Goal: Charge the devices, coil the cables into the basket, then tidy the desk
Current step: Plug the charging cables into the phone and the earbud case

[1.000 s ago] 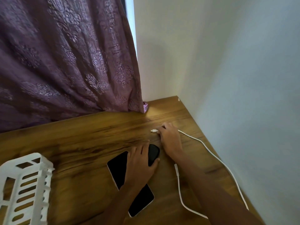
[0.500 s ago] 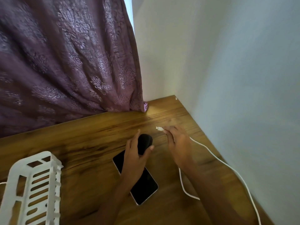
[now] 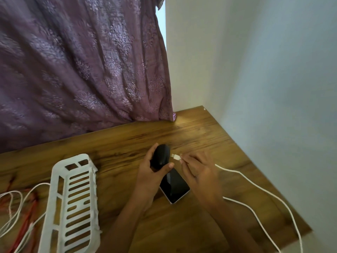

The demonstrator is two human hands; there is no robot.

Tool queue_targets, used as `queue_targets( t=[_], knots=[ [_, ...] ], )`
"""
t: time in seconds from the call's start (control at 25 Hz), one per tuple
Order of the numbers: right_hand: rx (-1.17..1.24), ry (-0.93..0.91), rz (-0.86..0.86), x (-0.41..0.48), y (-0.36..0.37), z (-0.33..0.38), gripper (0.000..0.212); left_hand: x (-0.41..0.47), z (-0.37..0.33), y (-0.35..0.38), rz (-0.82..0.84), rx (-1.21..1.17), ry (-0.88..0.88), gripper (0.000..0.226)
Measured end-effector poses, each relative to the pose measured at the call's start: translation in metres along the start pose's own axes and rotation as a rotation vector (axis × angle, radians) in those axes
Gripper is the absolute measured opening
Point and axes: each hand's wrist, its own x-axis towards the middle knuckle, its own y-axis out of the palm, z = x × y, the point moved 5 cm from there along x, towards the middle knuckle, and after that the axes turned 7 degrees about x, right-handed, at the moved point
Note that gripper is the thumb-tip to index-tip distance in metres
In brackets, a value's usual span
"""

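My left hand (image 3: 148, 172) holds a small black oval device (image 3: 160, 156) lifted above the wooden desk (image 3: 127, 143). My right hand (image 3: 198, 170) pinches the plug end of a white cable (image 3: 255, 185), and the plug tip (image 3: 175, 157) sits just right of the black device, almost touching it. The cable trails right along the desk's edge. A dark-screened phone (image 3: 174, 185) lies flat on the desk under and between my hands. A white slotted plastic basket (image 3: 73, 203) stands at the lower left.
White and red cables (image 3: 20, 212) lie tangled at the far left beside the basket. A purple patterned curtain (image 3: 82, 66) hangs behind the desk. White walls (image 3: 273, 79) close the back right corner, and the desk's right edge runs along the wall.
My left hand picked the black device up off the desk and raised it. My right hand brought the cable plug left, up to the device. The view shifted, revealing more basket and cables.
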Motion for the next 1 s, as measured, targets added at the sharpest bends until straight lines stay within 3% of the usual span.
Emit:
queue_targets(
  t=[1.0],
  knots=[
    [-0.087, -0.014, 0.090, -0.024, -0.012, 0.036, 0.031, -0.047, -0.008, -0.019, 0.059, 0.084, 0.115, 0.076]
  ],
)
